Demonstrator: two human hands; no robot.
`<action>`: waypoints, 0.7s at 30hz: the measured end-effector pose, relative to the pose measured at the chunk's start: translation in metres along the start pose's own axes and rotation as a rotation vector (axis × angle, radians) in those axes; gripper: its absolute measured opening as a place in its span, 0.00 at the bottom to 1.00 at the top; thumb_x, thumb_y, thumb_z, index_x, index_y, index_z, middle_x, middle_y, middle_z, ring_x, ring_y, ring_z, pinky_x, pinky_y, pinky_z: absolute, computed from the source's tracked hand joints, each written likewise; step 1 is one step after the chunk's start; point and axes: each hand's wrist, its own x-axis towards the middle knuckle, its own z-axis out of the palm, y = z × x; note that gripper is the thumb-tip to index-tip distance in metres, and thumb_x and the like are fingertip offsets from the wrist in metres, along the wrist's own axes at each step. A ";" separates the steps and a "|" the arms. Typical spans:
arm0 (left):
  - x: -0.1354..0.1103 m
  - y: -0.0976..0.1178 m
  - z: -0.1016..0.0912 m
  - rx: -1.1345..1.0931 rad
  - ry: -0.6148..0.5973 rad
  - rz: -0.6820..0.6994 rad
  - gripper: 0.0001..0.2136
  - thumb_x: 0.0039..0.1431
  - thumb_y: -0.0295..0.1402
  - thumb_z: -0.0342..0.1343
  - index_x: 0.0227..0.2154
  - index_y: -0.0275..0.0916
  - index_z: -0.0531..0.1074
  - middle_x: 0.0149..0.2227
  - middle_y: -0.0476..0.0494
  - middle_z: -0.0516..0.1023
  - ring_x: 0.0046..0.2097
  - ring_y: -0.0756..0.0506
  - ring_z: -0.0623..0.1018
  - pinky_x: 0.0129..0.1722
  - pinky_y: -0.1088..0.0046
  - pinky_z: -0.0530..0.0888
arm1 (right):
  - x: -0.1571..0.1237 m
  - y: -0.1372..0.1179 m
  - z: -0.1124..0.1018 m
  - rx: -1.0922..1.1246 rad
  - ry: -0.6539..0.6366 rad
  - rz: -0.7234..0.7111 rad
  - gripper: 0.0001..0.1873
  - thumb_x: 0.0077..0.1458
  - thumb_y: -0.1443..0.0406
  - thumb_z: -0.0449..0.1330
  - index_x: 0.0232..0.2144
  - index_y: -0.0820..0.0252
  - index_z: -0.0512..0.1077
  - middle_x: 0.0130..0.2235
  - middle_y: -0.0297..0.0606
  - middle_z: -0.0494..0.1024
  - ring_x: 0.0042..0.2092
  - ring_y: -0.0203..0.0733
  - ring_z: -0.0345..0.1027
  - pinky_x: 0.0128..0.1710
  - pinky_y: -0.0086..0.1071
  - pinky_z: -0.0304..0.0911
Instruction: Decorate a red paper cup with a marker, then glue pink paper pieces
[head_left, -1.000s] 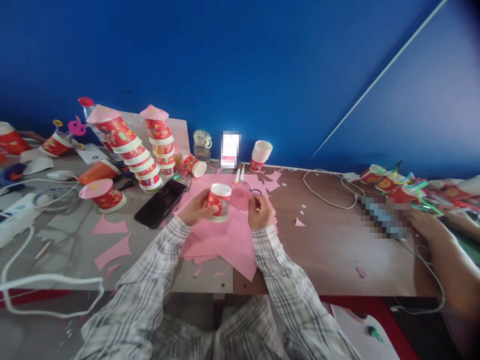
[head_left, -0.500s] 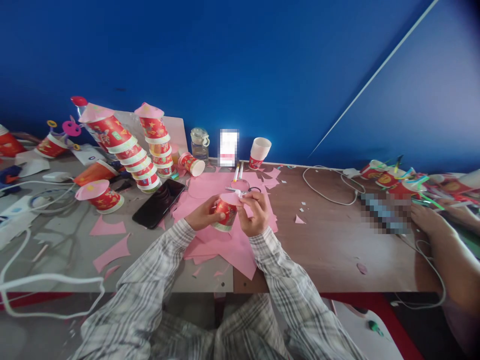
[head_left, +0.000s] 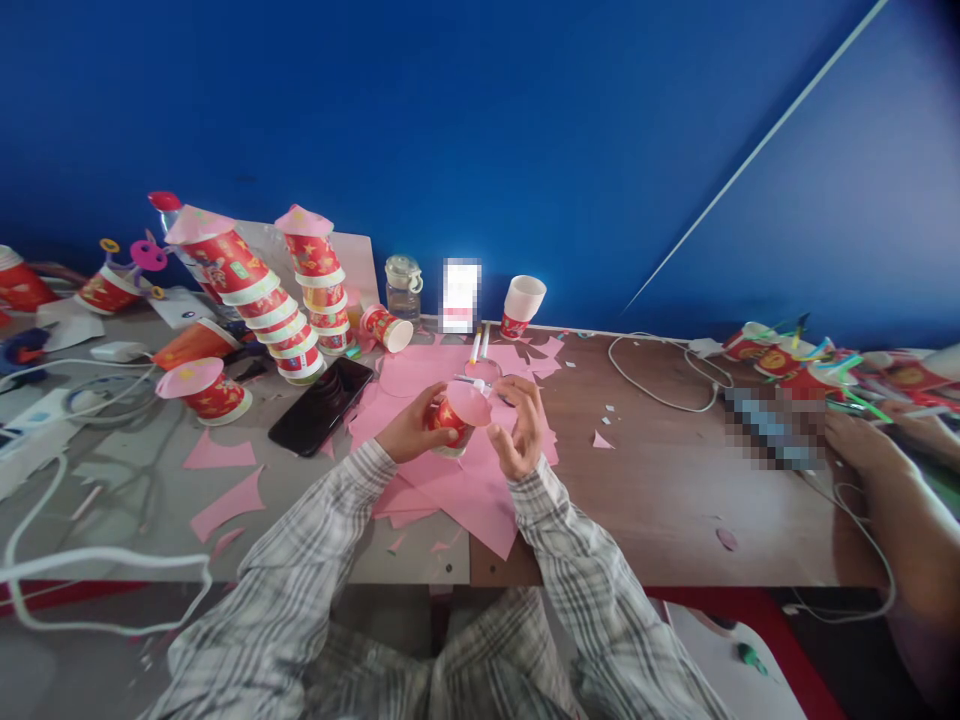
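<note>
My left hand (head_left: 409, 432) is wrapped round a red patterned paper cup (head_left: 447, 420), tilted with its mouth toward my right hand. A pink paper disc (head_left: 471, 402) covers the cup's mouth. My right hand (head_left: 519, 428) is beside the disc with its fingers spread and slightly curled, fingertips at the disc's edge, holding nothing. Both hands hover over pink paper sheets (head_left: 450, 480) spread on the table (head_left: 660, 490).
Stacks of red cups (head_left: 259, 295) with pink lids stand at the back left, next to a black phone (head_left: 321, 404). A glass jar (head_left: 403, 285), a white cup (head_left: 520, 303), markers and cables (head_left: 660, 385) lie behind. Another person's hand (head_left: 870, 450) rests at the right.
The pink disc went from my right hand onto the cup's mouth. My left hand tilted the cup over, and my right hand's fingers opened and drew slightly away.
</note>
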 end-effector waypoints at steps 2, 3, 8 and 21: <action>0.000 -0.002 0.003 0.039 0.040 -0.004 0.36 0.36 0.39 0.63 0.51 0.41 0.54 0.47 0.38 0.66 0.42 0.43 0.71 0.42 0.60 0.70 | 0.001 0.000 0.001 0.008 -0.066 -0.017 0.25 0.50 0.53 0.48 0.47 0.60 0.62 0.48 0.47 0.64 0.50 0.54 0.61 0.47 0.51 0.61; -0.001 -0.003 0.004 0.060 0.067 -0.002 0.37 0.36 0.39 0.64 0.51 0.41 0.55 0.46 0.38 0.66 0.43 0.42 0.71 0.44 0.60 0.70 | 0.001 0.001 0.003 0.006 -0.107 -0.027 0.25 0.51 0.53 0.48 0.48 0.60 0.62 0.49 0.48 0.64 0.52 0.54 0.60 0.48 0.51 0.60; -0.001 -0.007 0.009 0.148 0.111 0.024 0.38 0.35 0.35 0.65 0.52 0.44 0.54 0.48 0.40 0.64 0.49 0.41 0.67 0.50 0.60 0.66 | 0.000 0.009 0.011 -0.014 -0.202 -0.041 0.25 0.55 0.53 0.45 0.49 0.61 0.62 0.50 0.50 0.65 0.53 0.52 0.61 0.49 0.50 0.60; -0.003 -0.003 0.014 0.420 0.126 0.172 0.37 0.39 0.35 0.63 0.53 0.42 0.52 0.48 0.38 0.63 0.50 0.40 0.65 0.51 0.59 0.65 | -0.001 0.015 0.019 -0.032 -0.202 0.030 0.19 0.56 0.58 0.48 0.44 0.65 0.66 0.46 0.50 0.72 0.50 0.47 0.65 0.50 0.44 0.62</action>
